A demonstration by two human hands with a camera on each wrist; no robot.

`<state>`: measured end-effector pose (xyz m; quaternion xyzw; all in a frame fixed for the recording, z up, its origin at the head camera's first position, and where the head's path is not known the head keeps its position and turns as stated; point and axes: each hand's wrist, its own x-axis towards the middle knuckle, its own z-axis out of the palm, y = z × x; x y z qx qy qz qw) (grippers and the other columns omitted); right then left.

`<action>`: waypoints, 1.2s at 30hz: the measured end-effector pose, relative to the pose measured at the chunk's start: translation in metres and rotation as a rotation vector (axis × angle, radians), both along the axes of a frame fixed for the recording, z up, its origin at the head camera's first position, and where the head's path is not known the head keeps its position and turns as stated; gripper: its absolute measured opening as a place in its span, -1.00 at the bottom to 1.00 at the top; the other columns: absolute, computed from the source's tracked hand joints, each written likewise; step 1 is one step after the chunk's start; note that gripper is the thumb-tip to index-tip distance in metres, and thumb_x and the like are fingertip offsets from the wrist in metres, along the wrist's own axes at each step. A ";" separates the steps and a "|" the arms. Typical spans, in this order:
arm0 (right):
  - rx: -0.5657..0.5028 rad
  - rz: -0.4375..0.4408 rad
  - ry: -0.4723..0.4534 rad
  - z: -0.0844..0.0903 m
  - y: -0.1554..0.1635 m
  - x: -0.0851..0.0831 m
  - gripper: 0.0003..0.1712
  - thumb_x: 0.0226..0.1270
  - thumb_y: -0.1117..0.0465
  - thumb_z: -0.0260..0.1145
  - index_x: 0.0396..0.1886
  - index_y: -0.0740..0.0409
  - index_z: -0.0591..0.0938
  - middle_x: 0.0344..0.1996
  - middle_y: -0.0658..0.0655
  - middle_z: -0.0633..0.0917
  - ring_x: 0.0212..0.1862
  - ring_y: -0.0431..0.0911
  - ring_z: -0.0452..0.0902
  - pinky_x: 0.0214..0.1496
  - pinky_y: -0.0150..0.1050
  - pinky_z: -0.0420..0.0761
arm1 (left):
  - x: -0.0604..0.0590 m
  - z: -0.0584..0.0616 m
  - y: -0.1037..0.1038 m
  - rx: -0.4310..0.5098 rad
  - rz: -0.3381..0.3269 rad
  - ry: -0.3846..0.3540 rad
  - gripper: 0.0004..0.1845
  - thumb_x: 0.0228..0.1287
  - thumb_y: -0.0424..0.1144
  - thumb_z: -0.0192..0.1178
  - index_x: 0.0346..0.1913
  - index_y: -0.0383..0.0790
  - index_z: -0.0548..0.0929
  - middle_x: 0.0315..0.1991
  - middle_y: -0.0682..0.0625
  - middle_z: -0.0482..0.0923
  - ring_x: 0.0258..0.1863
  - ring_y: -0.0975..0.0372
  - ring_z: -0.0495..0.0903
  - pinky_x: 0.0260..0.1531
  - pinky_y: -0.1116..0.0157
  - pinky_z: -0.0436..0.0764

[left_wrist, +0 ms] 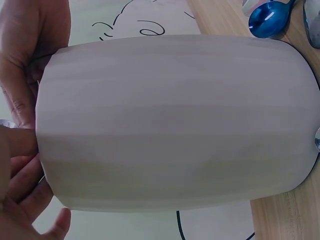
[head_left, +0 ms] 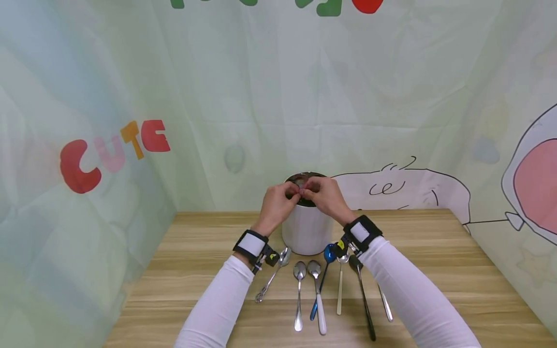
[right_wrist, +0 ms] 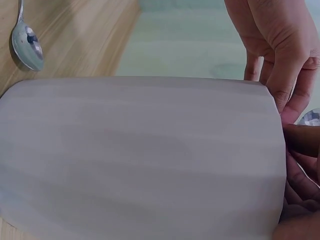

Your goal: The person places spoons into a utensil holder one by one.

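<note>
A tall white canister (head_left: pixel 307 229) with a dark inside stands at the back of the table. Over its near rim, my left hand (head_left: pixel 278 205) and right hand (head_left: pixel 328 195) meet with fingertips together. Between them shows a shiny silver spoon (head_left: pixel 300 182), its round bowl up at the mouth; fingers of both hands pinch it, and they hide the lower part. In the left wrist view the canister wall fills the middle, with only a sliver of the spoon (left_wrist: pixel 7 123) visible. The right wrist view shows the spoon's bowl (right_wrist: pixel 311 118) beside the fingers.
Before the canister lie an ornate silver spoon (head_left: pixel 274 275), a plain silver spoon (head_left: pixel 299 295), a white-handled spoon (head_left: pixel 320 309) crossing a blue spoon (head_left: pixel 329 253), a cream-handled spoon (head_left: pixel 340 292) and a black spoon (head_left: pixel 365 299). Another handle (head_left: pixel 386 307) shows by the right sleeve. Printed cloth (head_left: pixel 243 96) stands behind.
</note>
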<state>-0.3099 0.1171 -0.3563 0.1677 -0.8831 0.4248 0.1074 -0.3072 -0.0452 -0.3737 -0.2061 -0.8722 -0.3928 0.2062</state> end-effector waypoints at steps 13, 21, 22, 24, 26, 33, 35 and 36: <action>0.122 0.017 0.044 0.002 -0.001 -0.001 -0.86 0.30 0.17 0.38 -0.33 0.16 0.75 -0.32 0.11 0.78 -0.33 -0.09 0.59 -0.37 -0.34 0.50 | 0.002 -0.001 -0.001 -0.051 0.054 0.030 -0.91 0.20 -0.30 0.32 -0.31 -0.25 0.77 -0.33 -0.09 0.76 -0.27 0.09 0.71 -0.29 0.17 0.63; 0.174 0.044 0.046 0.005 -0.002 -0.002 -0.85 0.30 0.21 0.37 -0.37 0.20 0.75 -0.33 0.13 0.79 -0.31 -0.09 0.63 -0.35 -0.34 0.51 | 0.001 -0.003 -0.002 -0.041 0.052 0.044 -0.92 0.16 -0.34 0.32 -0.32 -0.26 0.78 -0.29 -0.11 0.76 -0.22 0.05 0.71 -0.21 0.14 0.63; 0.180 0.047 0.040 0.006 -0.002 -0.002 -0.85 0.30 0.21 0.37 -0.38 0.20 0.75 -0.33 0.14 0.79 -0.31 -0.09 0.64 -0.34 -0.34 0.51 | 0.001 -0.003 -0.002 -0.038 0.055 0.049 -0.92 0.16 -0.34 0.32 -0.32 -0.27 0.78 -0.28 -0.11 0.76 -0.21 0.04 0.70 -0.18 0.13 0.62; 0.187 0.053 0.029 0.006 -0.002 -0.003 -0.85 0.30 0.22 0.37 -0.38 0.21 0.75 -0.33 0.15 0.79 -0.31 -0.10 0.64 -0.34 -0.35 0.51 | 0.001 -0.003 -0.002 -0.036 0.066 0.061 -0.92 0.15 -0.35 0.32 -0.34 -0.27 0.79 -0.26 -0.11 0.75 -0.17 0.02 0.67 -0.11 0.10 0.59; 0.194 0.057 0.020 0.007 -0.002 -0.003 -0.86 0.30 0.22 0.37 -0.37 0.22 0.76 -0.33 0.15 0.80 -0.33 -0.10 0.62 -0.35 -0.36 0.49 | 0.001 -0.004 -0.001 -0.030 0.076 0.067 -0.92 0.14 -0.34 0.32 -0.36 -0.27 0.79 -0.25 -0.10 0.74 -0.13 0.01 0.63 -0.05 0.06 0.54; 0.251 0.058 0.021 0.007 -0.003 -0.003 -0.87 0.29 0.24 0.37 -0.34 0.23 0.76 -0.33 0.16 0.80 -0.35 -0.11 0.61 -0.35 -0.36 0.48 | 0.002 -0.005 -0.001 -0.010 0.078 0.052 -0.92 0.10 -0.35 0.33 -0.41 -0.27 0.80 -0.26 -0.10 0.71 -0.14 0.00 0.56 -0.05 0.02 0.48; 0.279 0.050 0.023 0.007 -0.004 -0.004 -0.88 0.29 0.24 0.37 -0.36 0.22 0.75 -0.34 0.15 0.79 -0.35 -0.10 0.60 -0.35 -0.36 0.48 | 0.002 -0.005 -0.002 -0.012 0.075 0.051 -0.92 0.11 -0.35 0.32 -0.42 -0.27 0.80 -0.26 -0.10 0.70 -0.14 0.00 0.55 -0.07 0.02 0.48; 0.294 0.045 0.026 0.007 -0.004 -0.004 -0.88 0.29 0.24 0.37 -0.37 0.21 0.75 -0.34 0.14 0.79 -0.36 -0.10 0.59 -0.36 -0.36 0.47 | 0.002 -0.005 -0.002 -0.015 0.074 0.048 -0.91 0.11 -0.35 0.32 -0.42 -0.27 0.80 -0.26 -0.10 0.69 -0.13 -0.01 0.55 -0.08 0.01 0.48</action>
